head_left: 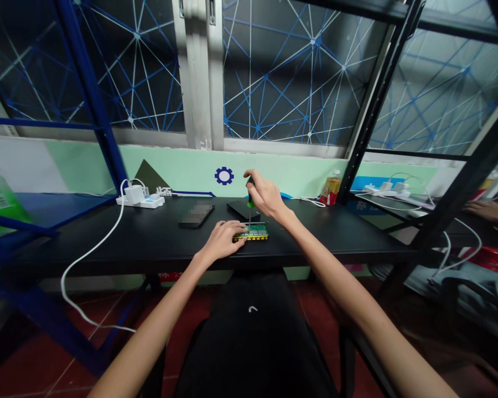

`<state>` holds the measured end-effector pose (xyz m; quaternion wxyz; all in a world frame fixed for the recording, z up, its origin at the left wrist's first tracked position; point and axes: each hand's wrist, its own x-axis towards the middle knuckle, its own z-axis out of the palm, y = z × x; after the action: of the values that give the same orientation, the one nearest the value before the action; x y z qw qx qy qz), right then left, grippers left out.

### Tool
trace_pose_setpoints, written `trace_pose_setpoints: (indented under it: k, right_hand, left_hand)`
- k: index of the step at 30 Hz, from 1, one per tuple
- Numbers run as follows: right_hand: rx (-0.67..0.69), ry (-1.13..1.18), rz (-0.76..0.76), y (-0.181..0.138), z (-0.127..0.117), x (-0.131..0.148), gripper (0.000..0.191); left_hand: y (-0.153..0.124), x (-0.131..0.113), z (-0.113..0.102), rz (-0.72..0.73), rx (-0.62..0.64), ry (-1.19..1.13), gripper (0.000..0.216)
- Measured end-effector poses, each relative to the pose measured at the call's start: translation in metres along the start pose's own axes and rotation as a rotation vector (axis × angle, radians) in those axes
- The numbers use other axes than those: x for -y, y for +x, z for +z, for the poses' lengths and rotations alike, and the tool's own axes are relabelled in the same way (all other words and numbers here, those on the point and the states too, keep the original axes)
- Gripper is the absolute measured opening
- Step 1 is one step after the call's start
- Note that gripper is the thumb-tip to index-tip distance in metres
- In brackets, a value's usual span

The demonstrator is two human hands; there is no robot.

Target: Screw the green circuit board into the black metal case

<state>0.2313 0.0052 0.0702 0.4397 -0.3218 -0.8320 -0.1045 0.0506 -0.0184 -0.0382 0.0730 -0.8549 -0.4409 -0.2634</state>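
Right hand (266, 197) is up over the board, fingers closed round the green-and-black handle of a screwdriver (250, 200). Tool stands about upright, tip down on the green circuit board (255, 232)

Left hand (223, 239) lies palm down, fingers stretched flat onto the board's left end, not curled round it: resting on it, no grasp

Board sits flat near the front edge of the black tabletop (149, 240), roughly mid-width. Just behind it there's a flat black slab (240, 209), can't tell what it is. Left of that, a dark phone (196, 214), face blurred

Towards the back-left: white power strip (143, 201) with a white charger (133, 193) plugged in. A white cable (92, 250) drops over the front edge to the floor

Back edge, right of the hands: bottle of amber drink (331, 189)

Far right, on the next bench: another person's hand (483, 209), well apart from the board
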Motion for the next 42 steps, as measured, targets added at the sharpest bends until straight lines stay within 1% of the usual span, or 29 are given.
trace_pose_setpoints:
  k: [4, 7, 9, 12, 16, 18, 21, 23, 25, 28, 32, 34, 37, 39, 42]
  right_hand:
    - [-0.031, 0.015, 0.002, 0.001, 0.002, -0.001, 0.034]
    - [-0.098, -0.046, 0.005, 0.002, 0.006, -0.002, 0.035]
    - [-0.113, -0.086, 0.022, 0.001, 0.007, -0.002, 0.038]
    - [-0.058, -0.08, 0.045, 0.001, 0.003, 0.0, 0.04]
    - [0.042, 0.025, 0.048, 0.001, -0.004, 0.002, 0.032]
    - [0.05, 0.067, 0.047, 0.002, -0.006, 0.001, 0.031]
    - [0.04, 0.106, 0.0, 0.004, -0.005, -0.002, 0.031]
    - [0.029, 0.082, -0.028, 0.005, -0.004, -0.003, 0.034]
    - [0.035, 0.028, -0.018, 0.005, -0.004, -0.002, 0.037]
    - [0.078, -0.002, 0.033, 0.006, -0.007, 0.002, 0.035]
    - [0.164, 0.096, 0.046, 0.008, -0.013, 0.003, 0.027]
    - [0.179, 0.148, 0.053, 0.009, -0.014, 0.002, 0.026]
    - [0.15, 0.157, 0.063, 0.011, -0.01, -0.001, 0.027]
    - [0.095, 0.093, 0.067, 0.011, -0.007, -0.003, 0.028]
    - [0.004, -0.045, 0.088, 0.01, -0.004, -0.003, 0.036]
  left_hand:
    - [-0.001, 0.0, 0.0, -0.002, -0.003, -0.01, 0.026]
    - [-0.001, 0.0, -0.001, 0.007, 0.001, -0.012, 0.025]
    - [-0.001, 0.0, -0.002, 0.006, 0.003, -0.01, 0.026]
    - [-0.001, 0.0, -0.002, 0.002, 0.005, -0.015, 0.026]
    - [-0.001, 0.001, 0.0, -0.005, 0.002, -0.028, 0.026]
    - [-0.001, 0.002, 0.001, -0.007, 0.003, -0.029, 0.026]
    - [-0.001, 0.002, 0.0, -0.003, 0.002, -0.027, 0.027]
    - [0.0, 0.002, 0.0, -0.001, 0.0, -0.023, 0.027]
    - [0.0, 0.002, 0.0, 0.001, 0.004, -0.02, 0.026]
    - [0.0, 0.002, 0.001, -0.003, 0.001, -0.018, 0.025]
    - [-0.002, 0.002, 0.001, -0.008, -0.011, -0.022, 0.025]
    - [-0.002, 0.001, 0.0, -0.008, -0.011, -0.017, 0.026]
    - [-0.002, 0.001, -0.001, -0.008, -0.006, -0.006, 0.028]
    - [-0.001, 0.002, 0.0, -0.009, -0.005, -0.004, 0.028]
    - [-0.001, 0.003, 0.001, -0.005, -0.009, -0.009, 0.028]
